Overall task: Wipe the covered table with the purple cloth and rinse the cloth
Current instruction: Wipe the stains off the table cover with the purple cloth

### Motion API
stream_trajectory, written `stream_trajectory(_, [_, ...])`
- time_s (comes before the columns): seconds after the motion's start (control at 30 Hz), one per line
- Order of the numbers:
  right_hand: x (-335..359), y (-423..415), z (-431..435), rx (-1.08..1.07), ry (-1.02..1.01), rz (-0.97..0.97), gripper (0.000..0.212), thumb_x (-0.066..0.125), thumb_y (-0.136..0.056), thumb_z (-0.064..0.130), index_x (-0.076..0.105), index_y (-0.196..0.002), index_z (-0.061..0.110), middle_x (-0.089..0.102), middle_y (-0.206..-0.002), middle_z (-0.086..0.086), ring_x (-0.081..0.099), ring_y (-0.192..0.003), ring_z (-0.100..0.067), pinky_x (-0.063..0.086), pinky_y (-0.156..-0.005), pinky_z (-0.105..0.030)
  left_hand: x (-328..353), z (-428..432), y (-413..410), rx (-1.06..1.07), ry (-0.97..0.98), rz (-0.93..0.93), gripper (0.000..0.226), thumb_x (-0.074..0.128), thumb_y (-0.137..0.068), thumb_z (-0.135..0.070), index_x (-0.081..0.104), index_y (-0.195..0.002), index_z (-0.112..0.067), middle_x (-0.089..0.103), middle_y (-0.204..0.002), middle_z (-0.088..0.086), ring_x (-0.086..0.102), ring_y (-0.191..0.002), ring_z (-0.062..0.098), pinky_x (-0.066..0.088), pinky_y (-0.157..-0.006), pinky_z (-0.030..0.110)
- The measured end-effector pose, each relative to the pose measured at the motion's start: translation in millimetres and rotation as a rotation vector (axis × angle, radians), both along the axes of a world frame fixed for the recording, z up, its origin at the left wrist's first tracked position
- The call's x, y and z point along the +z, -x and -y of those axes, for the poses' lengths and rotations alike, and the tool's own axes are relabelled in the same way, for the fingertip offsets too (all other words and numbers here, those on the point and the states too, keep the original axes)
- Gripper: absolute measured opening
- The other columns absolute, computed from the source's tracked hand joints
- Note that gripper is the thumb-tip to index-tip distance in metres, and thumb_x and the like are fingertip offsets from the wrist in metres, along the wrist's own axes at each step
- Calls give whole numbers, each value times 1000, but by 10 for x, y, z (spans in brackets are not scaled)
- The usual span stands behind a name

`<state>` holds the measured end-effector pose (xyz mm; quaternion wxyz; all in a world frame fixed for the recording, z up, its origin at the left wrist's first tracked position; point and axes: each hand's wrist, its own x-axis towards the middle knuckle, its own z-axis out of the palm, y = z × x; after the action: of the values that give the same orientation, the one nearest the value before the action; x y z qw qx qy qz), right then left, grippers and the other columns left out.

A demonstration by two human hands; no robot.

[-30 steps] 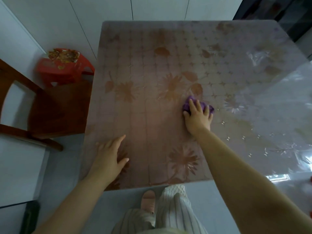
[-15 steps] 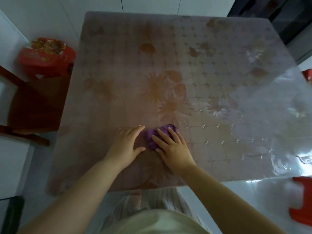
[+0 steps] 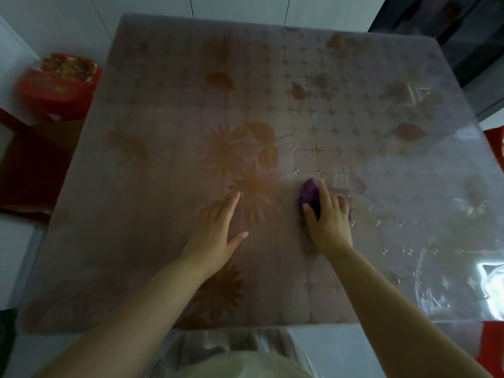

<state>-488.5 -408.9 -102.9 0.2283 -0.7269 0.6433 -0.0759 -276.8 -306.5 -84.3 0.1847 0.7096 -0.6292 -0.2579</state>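
Note:
The table [image 3: 169, 137] is covered by a brownish flower-patterned sheet under clear plastic. A bunched purple cloth [image 3: 309, 193] lies on the cover right of centre. My right hand [image 3: 328, 216] presses down on the cloth, fingers wrapped over it, so most of it is hidden. My left hand [image 3: 215, 233] rests flat on the cover to the left of the cloth, fingers spread, holding nothing.
A red plastic stool [image 3: 58, 83] stands off the table's far left corner, with a dark wooden chair [image 3: 27, 165] beside it. More red stools [image 3: 492, 347] show at the right edge. The clear plastic overhangs the table's right side [image 3: 463, 268]. White floor tiles surround the table.
My right hand swept the cloth from the centre-right toward the near left beside my left hand, then back out to the right. My left hand shifted further onto the table.

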Motion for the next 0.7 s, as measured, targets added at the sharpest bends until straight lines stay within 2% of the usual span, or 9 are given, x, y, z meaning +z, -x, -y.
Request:
stream_trajectory(0.07, [61,-289,-60,208,-63,160,62,40,-96,35,11,-148,21,39,-143,-6,30,-130,-28,26,-106,-36,33,86,77,16,15,8,72,48,-90,-35,3,-145,-21,17,-153,4,17,-139,21,16,-114,32])
stream_trajectory(0.13, [104,-460,-168,323,-130,303,59,41,-96,20,12,-148,19,34,-147,-5,31,-134,-21,25,-107,-26,33,183,180,-42,-25,37,69,43,-92,-37,0,-145,-22,12,-154,2,9,-142,21,9,-114,31])
stream_trajectory(0.23, [147,-374,-267,173,-144,440,57,41,-93,7,21,-145,20,34,-143,2,29,-134,-15,26,-104,-21,-64,285,356,-260,-186,216,63,30,-93,-49,-5,-143,-35,-3,-155,-8,-10,-142,23,-4,-115,40])
stream_trajectory(0.3, [120,-147,-312,59,-99,458,55,44,-90,4,28,-141,18,36,-138,1,33,-131,-18,32,-106,-31,-157,373,417,-353,-221,331,57,23,-92,-53,-4,-141,-42,-11,-154,-10,-18,-140,29,-9,-113,49])
stream_trajectory(0.37, [92,95,-357,-1,-55,435,53,46,-89,5,32,-138,16,38,-136,-2,37,-127,-20,35,-105,-37,-234,552,393,-370,-200,419,53,20,-94,-50,-3,-141,-43,-12,-154,-9,-17,-139,33,-8,-111,53])
stream_trajectory(0.47, [110,340,-410,-59,-31,448,49,47,-88,6,35,-134,21,40,-127,3,42,-120,-17,37,-102,-36,-287,1013,232,-277,-160,473,50,21,-96,-45,1,-141,-43,-7,-155,-9,-9,-141,34,-2,-111,57])
stream_trajectory(0.53, [127,432,-465,-85,-29,457,54,49,-87,0,35,-128,31,41,-124,5,44,-115,-13,38,-99,-32,-288,1366,16,-161,-167,456,49,24,-96,-42,6,-142,-42,-5,-155,-8,-5,-141,35,2,-111,57])
stream_trajectory(0.63, [121,473,-513,-136,-6,466,74,51,-84,-5,31,-117,58,43,-118,16,46,-109,-2,38,-92,-14,-319,1875,-486,24,-207,430,49,28,-96,-40,10,-142,-39,-3,-156,-5,-3,-140,40,6,-113,56])
stream_trajectory(0.7, [99,470,-538,-181,-26,488,88,52,-82,-10,31,-109,71,41,-118,22,47,-104,2,36,-89,-3,-349,2051,-843,159,-249,422,50,29,-96,-40,11,-143,-37,-3,-156,-3,-4,-138,43,6,-113,55])
